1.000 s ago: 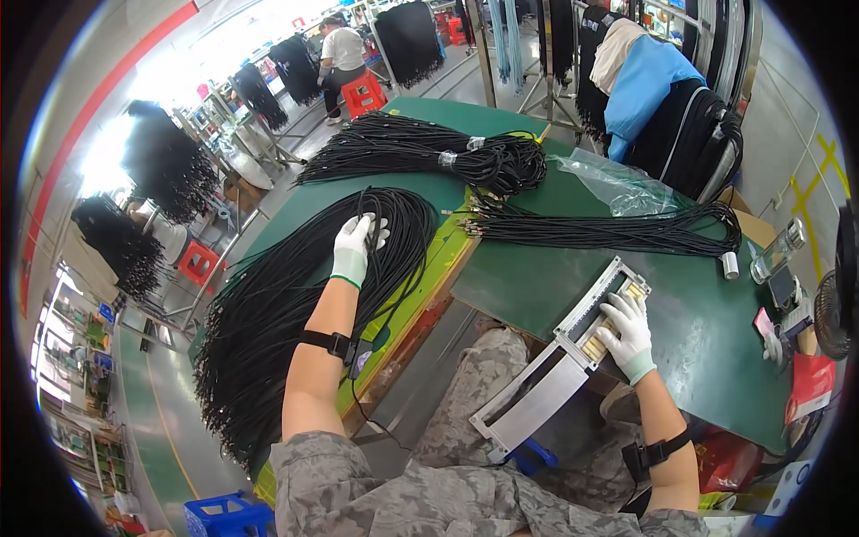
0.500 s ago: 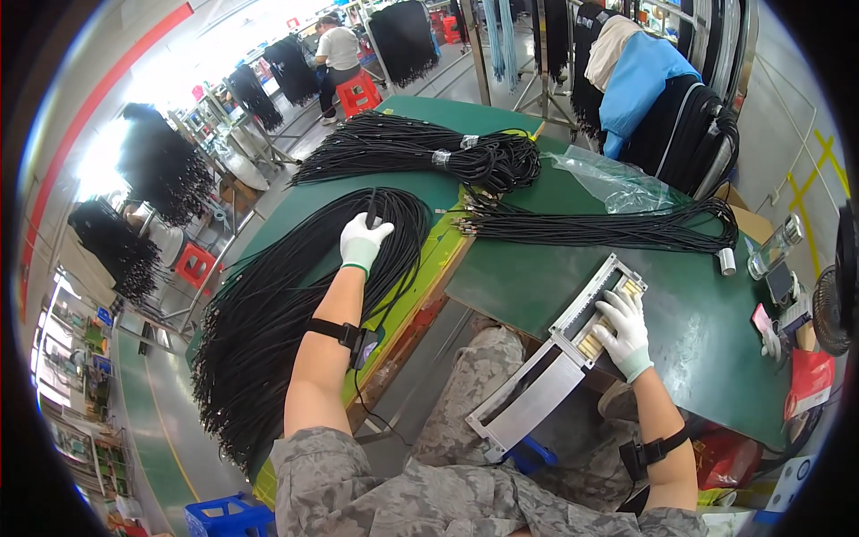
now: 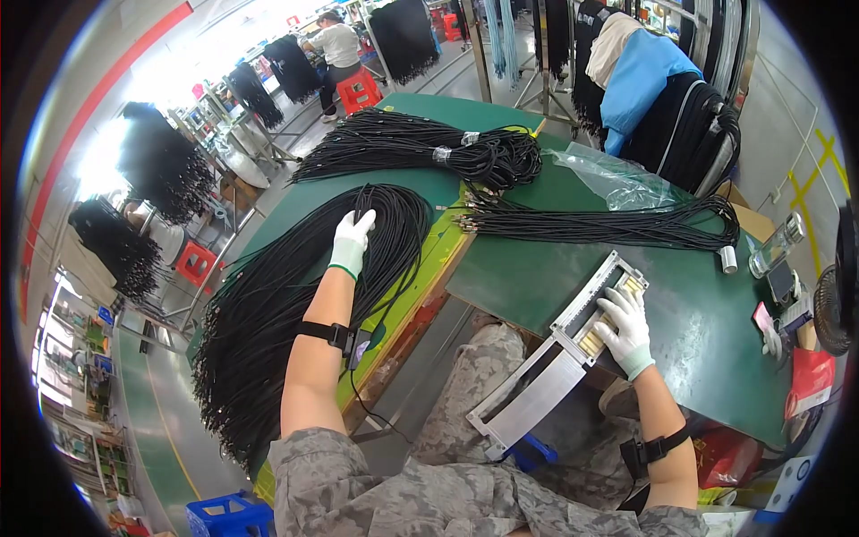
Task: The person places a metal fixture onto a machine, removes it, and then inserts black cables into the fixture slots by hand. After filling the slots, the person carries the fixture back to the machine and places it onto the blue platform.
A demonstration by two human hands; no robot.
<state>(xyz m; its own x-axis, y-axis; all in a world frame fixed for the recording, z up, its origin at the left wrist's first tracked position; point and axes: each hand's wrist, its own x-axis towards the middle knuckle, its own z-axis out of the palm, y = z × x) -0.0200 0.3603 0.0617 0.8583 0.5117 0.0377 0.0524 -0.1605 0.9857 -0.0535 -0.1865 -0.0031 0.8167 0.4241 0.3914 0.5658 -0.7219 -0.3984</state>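
Note:
My left hand point(image 3: 351, 243), in a white glove, reaches into a wide fan of black cables point(image 3: 286, 268) on the left table. Its fingers are closed near the looped upper end and pinch black cable; the fingertips are partly hidden among the strands. My right hand point(image 3: 625, 333), also gloved, lies over a long silver metal fixture point(image 3: 537, 398) with pale yellow blocks in it. Those fingers are spread and bent across the blocks. The fixture slants from the right table's top out over its near edge, above my legs.
Tied black cable bundles point(image 3: 420, 152) lie at the back, and another long bundle point(image 3: 599, 228) lies on the right table point(image 3: 707, 313). A clear plastic bag point(image 3: 617, 183), a glass bottle point(image 3: 777, 246) and a fan point(image 3: 837, 291) are near. A person point(image 3: 338, 49) sits far off.
My left hand has shifted slightly left and nearer to me over the cables, and the dark strand standing above its fingers no longer shows. My right hand and the fixture stay nearly in place.

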